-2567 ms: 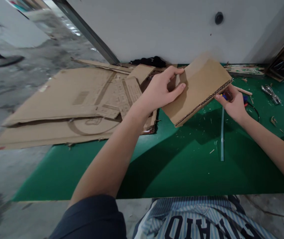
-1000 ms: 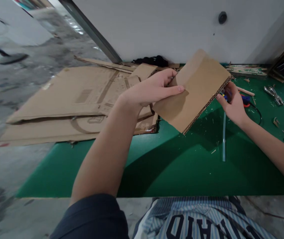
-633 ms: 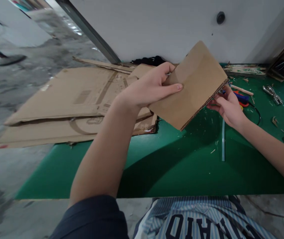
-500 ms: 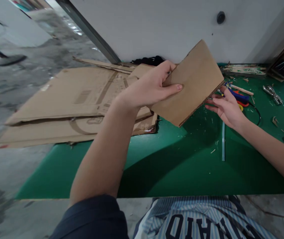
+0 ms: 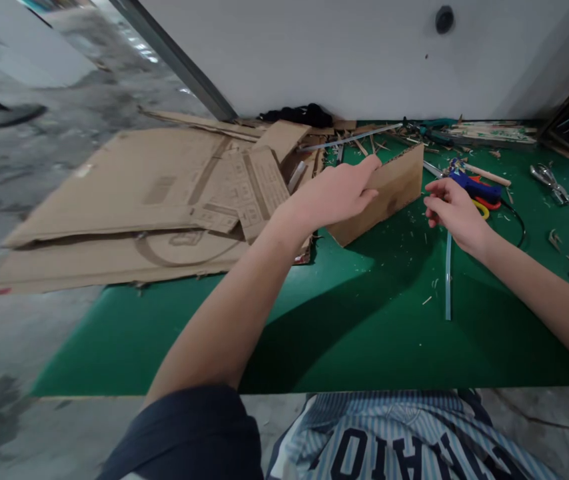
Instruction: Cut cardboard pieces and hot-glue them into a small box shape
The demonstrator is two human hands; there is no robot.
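Observation:
My left hand (image 5: 342, 193) grips a small flat piece of cardboard (image 5: 389, 193) by its left part, thumb on the near face and the other fingers over the top edge. The piece stands tilted on edge just above or on the green table; which one I cannot tell. To its right, my right hand (image 5: 449, 207) is apart from the cardboard, fingers loosely bent, with nothing visible in them. Beside that hand lie a blue glue gun (image 5: 474, 189) with a black cord and scissors with a yellow handle (image 5: 481, 209). A translucent glue stick (image 5: 448, 280) lies below it.
Large flattened cardboard sheets (image 5: 129, 180) and cut pieces (image 5: 259, 190) overhang the left end of the green table (image 5: 174, 333). Wood strips (image 5: 494, 132) and scraps line the white wall (image 5: 339, 60). A metal tool (image 5: 549, 183) lies at right.
The cardboard piece has been lowered and turned, so its face now looks narrower. My right hand has come away from its edge; my left hand still grips it.

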